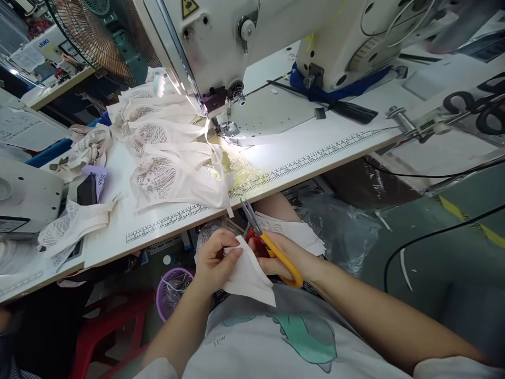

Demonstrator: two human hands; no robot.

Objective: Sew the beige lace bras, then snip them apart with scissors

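Far machine [50, 48] reads “JUKI”; near machine [284, 26], warning triangle [189, 7].

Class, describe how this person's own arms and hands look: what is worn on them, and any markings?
The left grip and right grip are human hands without gloves; no cables or markings show. Both forearms are bare below short, pale grey-white fabric sleeves, partly cut off by the picture's lower edge.

The sewing machine [213, 31] had that smooth, slightly glossy painted-metal look. Left of it, the lacy cloth pieces [158, 179] looked matt and kinda rough. In front of it, the scissors [278, 255] had metal blades and shiny plastic handles; the white cloth [248, 276] was smooth, matt.
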